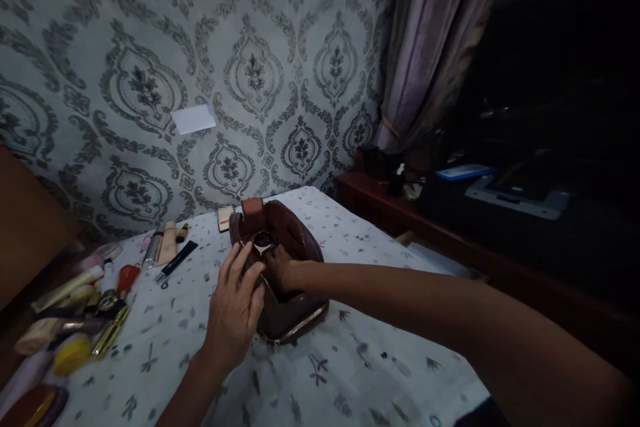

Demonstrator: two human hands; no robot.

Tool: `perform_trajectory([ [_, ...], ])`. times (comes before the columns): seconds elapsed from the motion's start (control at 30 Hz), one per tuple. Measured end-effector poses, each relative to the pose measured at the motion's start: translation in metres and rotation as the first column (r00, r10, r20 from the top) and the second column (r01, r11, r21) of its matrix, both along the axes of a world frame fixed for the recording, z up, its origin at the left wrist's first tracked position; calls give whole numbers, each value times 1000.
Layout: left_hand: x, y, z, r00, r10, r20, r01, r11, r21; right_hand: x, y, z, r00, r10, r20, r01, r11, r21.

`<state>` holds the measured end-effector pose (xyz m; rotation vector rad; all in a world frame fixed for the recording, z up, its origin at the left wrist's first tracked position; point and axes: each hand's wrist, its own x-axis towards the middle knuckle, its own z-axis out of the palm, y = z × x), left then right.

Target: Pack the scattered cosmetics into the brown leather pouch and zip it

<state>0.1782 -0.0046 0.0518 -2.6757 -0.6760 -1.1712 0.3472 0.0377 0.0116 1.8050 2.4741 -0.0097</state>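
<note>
A brown leather-like cosmetic bag (300,320) stands unzipped on the patterned white cloth, with its gold-toned zipper edge facing me. My left hand (234,303) grips the bag's left rim, its fingers lying over the edge. Inside the bag's opening is my right hand (281,267), reached in from the right; its fingertips are mostly hidden, so what they hold, if anything, does not show. Beside those fingers, a round dark item with a pale rim (263,241) sits in the bag. At the back, a lighter brown tab (253,207) stands up.
Makeup items lie to the left: a beige tube (168,243), a black slim case (177,260), a red item (128,278), a yellow puff (73,355) and several others. A small card-like item (226,218) is behind the bag. A dark red wooden surface (365,193) borders the right.
</note>
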Motion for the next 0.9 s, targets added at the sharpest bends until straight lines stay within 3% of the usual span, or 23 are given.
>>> perform_trajectory([
  [0.3, 0, 3, -3, 1000, -19, 18, 20, 999, -26, -7, 0, 17, 962, -251, 110, 249, 968, 37],
  [0.9, 2, 2, -3, 998, -34, 44, 36, 998, -48, -2, -2, 1, 987, -153, 58, 152, 988, 17],
])
